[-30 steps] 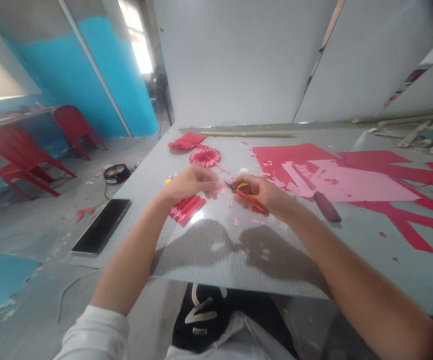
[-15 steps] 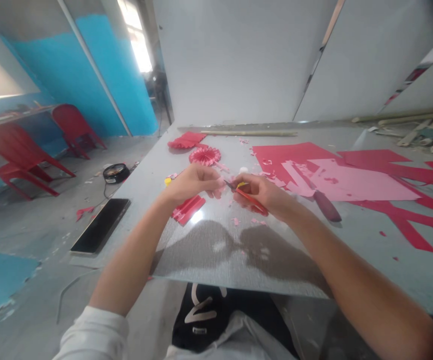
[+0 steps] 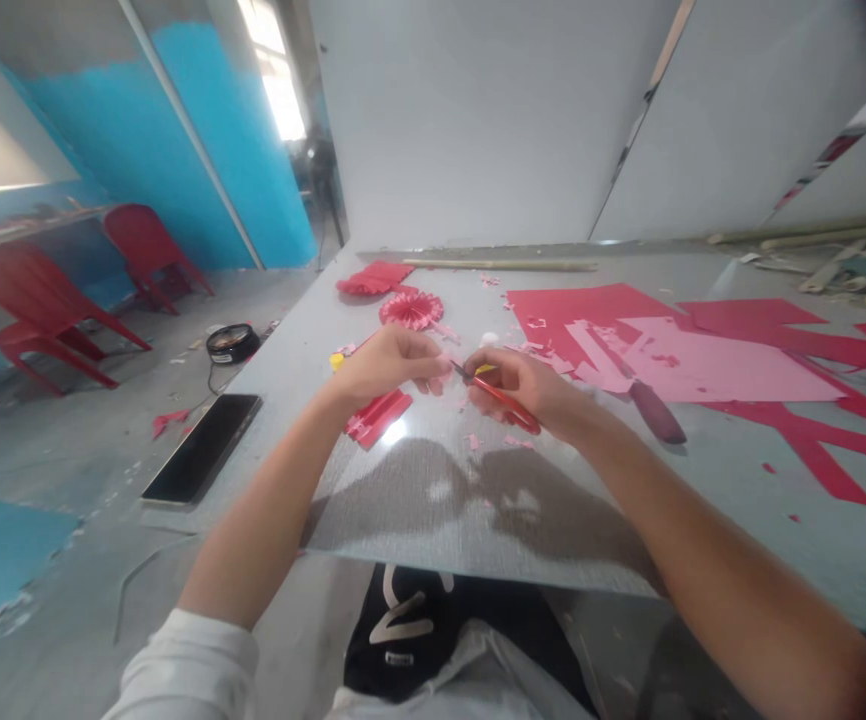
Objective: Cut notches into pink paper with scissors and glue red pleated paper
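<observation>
Table point(image 3: 733, 470), between near and far edges: left hand point(image 3: 395, 362) pinches pink paper point(image 3: 446, 364), right fingers point(image 3: 487, 358) wrap scissors point(image 3: 506, 402), apparently mid-trim; next snip wants paper steady.

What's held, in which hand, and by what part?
Right hand: small orange-handled metal cutting tool, by its handle. Left hand: small pink paper piece, apparently pinched; exact spot unclear.
</observation>
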### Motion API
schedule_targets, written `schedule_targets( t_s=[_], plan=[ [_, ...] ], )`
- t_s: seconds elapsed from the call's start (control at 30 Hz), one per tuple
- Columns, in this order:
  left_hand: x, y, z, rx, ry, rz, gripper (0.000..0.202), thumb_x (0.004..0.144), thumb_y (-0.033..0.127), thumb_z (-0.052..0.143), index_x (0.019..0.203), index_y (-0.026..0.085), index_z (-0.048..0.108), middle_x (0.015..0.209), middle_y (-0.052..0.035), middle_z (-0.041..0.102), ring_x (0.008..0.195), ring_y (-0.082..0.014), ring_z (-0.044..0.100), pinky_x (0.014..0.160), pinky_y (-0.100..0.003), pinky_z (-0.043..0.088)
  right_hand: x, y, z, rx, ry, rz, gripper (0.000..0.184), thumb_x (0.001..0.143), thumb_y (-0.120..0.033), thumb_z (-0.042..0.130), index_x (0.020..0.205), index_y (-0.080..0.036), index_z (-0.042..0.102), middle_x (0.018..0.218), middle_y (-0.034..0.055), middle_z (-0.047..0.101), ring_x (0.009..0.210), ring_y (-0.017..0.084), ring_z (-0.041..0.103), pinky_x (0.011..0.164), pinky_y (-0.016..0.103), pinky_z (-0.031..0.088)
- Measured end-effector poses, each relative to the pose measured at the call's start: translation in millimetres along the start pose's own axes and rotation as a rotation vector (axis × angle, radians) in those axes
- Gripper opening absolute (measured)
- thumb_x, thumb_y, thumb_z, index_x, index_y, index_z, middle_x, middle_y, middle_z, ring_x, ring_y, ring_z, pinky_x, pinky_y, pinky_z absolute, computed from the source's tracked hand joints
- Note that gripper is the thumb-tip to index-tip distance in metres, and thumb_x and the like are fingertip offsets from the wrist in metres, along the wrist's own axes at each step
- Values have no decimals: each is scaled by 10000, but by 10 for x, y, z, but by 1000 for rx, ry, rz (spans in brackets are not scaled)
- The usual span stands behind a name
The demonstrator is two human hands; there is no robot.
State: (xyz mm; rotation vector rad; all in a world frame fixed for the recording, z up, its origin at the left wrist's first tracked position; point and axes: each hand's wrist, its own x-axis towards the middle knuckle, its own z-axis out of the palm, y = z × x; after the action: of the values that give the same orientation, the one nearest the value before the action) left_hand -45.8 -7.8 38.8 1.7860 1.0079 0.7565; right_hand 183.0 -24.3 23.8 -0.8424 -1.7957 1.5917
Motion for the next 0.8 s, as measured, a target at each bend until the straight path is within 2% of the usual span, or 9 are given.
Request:
schedule_targets(
  t_s=[0.53,0.8],
  plan=[
    [8,-5,29,37,31,-14,316,834,429,729,709,139,724,702,-85,739,625,-138,665,626,-254,550,16,55,-11,8,5,-9,338,780,-424,764,916,-220,532,637,-50,524,525,94,414,481,255,312],
    [-2,0,45,50,33,8,286,857,382,708,722,132,737,712,-86,742,625,-124,653,619,-236,534,19,40,3,12,14,-13,312,782,-392,760,902,-220,529,612,-57,506,513,88,392,466,248,282]
  ],
)
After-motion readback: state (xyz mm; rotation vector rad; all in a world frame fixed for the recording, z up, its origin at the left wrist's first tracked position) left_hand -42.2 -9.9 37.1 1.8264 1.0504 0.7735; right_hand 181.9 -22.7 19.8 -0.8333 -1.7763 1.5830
